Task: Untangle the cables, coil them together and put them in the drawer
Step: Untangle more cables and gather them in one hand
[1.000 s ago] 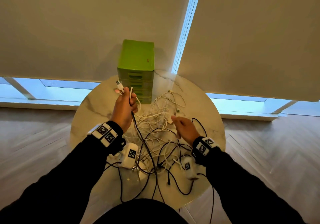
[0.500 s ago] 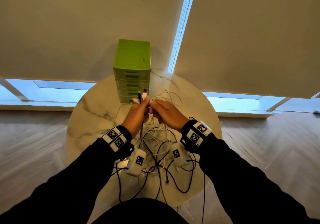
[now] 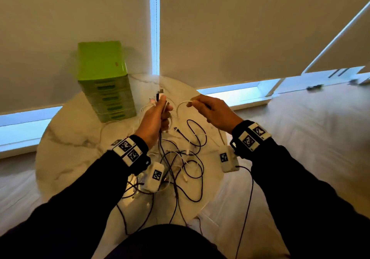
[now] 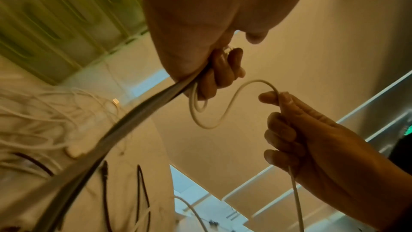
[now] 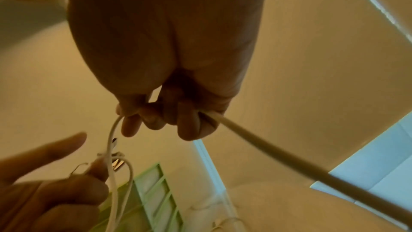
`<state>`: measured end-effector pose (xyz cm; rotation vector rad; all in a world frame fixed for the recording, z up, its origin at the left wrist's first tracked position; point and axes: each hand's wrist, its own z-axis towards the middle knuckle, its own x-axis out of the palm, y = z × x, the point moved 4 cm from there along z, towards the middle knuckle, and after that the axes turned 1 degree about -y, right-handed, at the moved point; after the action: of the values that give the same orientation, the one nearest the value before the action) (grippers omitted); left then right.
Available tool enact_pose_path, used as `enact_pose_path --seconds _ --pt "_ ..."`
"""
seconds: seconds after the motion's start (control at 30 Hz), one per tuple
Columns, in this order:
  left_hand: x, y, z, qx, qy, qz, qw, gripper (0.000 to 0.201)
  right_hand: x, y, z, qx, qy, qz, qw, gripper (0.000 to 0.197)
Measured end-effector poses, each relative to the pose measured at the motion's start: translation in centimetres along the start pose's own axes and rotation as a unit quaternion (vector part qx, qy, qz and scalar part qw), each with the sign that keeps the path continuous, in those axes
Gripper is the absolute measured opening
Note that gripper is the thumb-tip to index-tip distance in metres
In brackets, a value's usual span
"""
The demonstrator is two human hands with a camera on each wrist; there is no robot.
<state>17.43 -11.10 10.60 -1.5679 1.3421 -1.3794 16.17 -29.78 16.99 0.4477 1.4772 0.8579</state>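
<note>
My left hand (image 3: pixel 160 110) is raised over the round marble table (image 3: pixel 66 138) and grips a bunch of cable ends, black and white, with plugs (image 3: pixel 160 95) sticking up from the fist. My right hand (image 3: pixel 202 106) pinches a white cable (image 4: pixel 225 110) that arcs across to the left hand. The left wrist view shows that cable running on through the right fist (image 4: pixel 287 130) and down. A tangle of black and white cables (image 3: pixel 180 162) lies on the table below both hands. The green drawer unit (image 3: pixel 106 82) stands at the back left, its drawers closed.
Closed roller blinds (image 3: pixel 240 28) hang right behind the table. Wooden floor (image 3: pixel 300 128) surrounds it. Several cables hang over the table's near edge (image 3: pixel 200 210). White camera boxes (image 3: pixel 155 176) dangle under both wrists close to the tangle.
My hands met at the cable ends half a second ago and have drawn apart since; the right hand moved right, pulling a white cable out from the bunch. The view shifted right.
</note>
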Motion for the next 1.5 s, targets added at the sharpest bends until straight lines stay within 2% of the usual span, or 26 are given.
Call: enact_pose_path --seconds 0.1,0.27,0.4,0.5,0.53,0.6,0.67,0.77,0.83,0.9,0.97,1.07,1.13,1.17,1.2,1.23,1.3,1.33,1.37,1.4,1.43,1.5 --pt "3.4 1.1 0.1 -0.025 0.053 0.030 0.998 0.041 -1.3 -0.7 -2.3 -0.014 -0.006 -0.026 1.000 0.026" --pt "7.7 3.5 -0.6 -0.003 0.126 0.070 0.989 0.024 -3.0 -3.2 -6.9 0.042 -0.020 -0.056 0.997 0.026" --pt "9.5 5.9 -1.1 -0.040 0.135 0.026 0.990 0.029 -2.9 -8.6 -11.0 0.188 -0.009 -0.128 0.974 0.028" --pt "9.9 6.9 -1.3 -0.045 0.142 -0.009 0.989 0.029 -1.3 -13.9 -15.5 0.298 0.078 -0.168 0.937 0.028" --pt "10.0 7.1 -1.4 -0.049 0.143 -0.021 0.988 0.029 -0.2 -15.6 -17.0 0.327 0.113 -0.166 0.923 0.026" --pt "10.0 7.2 -1.7 -0.051 0.143 -0.035 0.988 0.027 2.1 -17.6 -18.9 0.367 0.140 -0.135 0.910 0.026" --pt "10.1 7.5 -1.9 -0.049 0.136 -0.030 0.989 0.027 4.1 -17.5 -18.7 0.351 0.109 -0.102 0.924 0.029" --pt "9.9 8.2 -1.9 -0.051 0.124 -0.022 0.991 0.027 6.3 -13.8 -16.4 0.262 0.058 0.029 0.963 0.035" --pt "9.6 8.6 -1.9 -0.058 0.122 -0.019 0.991 0.027 6.9 -10.9 -14.8 0.234 0.072 0.119 0.962 0.034" --pt "9.2 8.7 -1.7 -0.056 0.124 -0.003 0.991 0.028 7.2 -8.9 -13.5 0.198 0.086 0.106 0.971 0.030" --pt "8.7 8.4 -1.3 -0.045 0.121 0.014 0.992 0.030 6.9 -8.0 -12.7 0.149 0.064 0.052 0.985 0.025" --pt "7.7 7.8 -0.5 -0.025 0.092 0.014 0.995 0.034 5.5 -8.3 -12.2 0.130 -0.037 0.061 0.989 0.018" --pt "6.8 7.2 0.0 -0.018 0.053 0.004 0.998 0.034 3.9 -9.4 -12.1 0.163 -0.124 0.088 0.975 0.019" --pt "6.2 6.9 0.2 -0.019 0.036 -0.003 0.999 0.032 3.3 -10.4 -12.2 0.192 -0.144 0.088 0.967 0.020" --pt "5.7 6.5 0.3 -0.021 0.023 -0.012 0.999 0.030 2.8 -11.7 -12.3 0.227 -0.135 0.076 0.961 0.021" --pt "5.4 6.3 0.4 -0.023 0.015 -0.019 0.999 0.028 2.6 -13.2 -12.5 0.274 -0.095 0.050 0.956 0.021" --pt "4.8 5.8 0.6 -0.021 0.020 -0.028 0.999 0.025 2.9 -15.9 -13.2 0.366 0.076 -0.075 0.924 0.024" --pt "4.7 5.6 0.5 -0.021 0.032 -0.033 0.999 0.024 3.2 -16.6 -13.8 0.389 0.167 -0.140 0.895 0.031" --pt "4.7 5.4 0.4 -0.023 0.045 -0.039 0.998 0.023 3.6 -16.9 -14.0 0.391 0.227 -0.177 0.874 0.045" --pt "4.9 5.3 0.1 -0.025 0.061 -0.045 0.997 0.022 3.9 -16.5 -13.8 0.372 0.242 -0.169 0.880 0.063" --pt "5.1 5.2 -0.1 -0.029 0.075 -0.052 0.995 0.022 4.3 -15.7 -13.2 0.336 0.224 -0.133 0.905 0.078" --pt "5.5 5.0 -0.8 -0.041 0.099 -0.071 0.992 0.023 5.0 -12.9 -11.5 0.222 0.172 -0.062 0.958 0.090"
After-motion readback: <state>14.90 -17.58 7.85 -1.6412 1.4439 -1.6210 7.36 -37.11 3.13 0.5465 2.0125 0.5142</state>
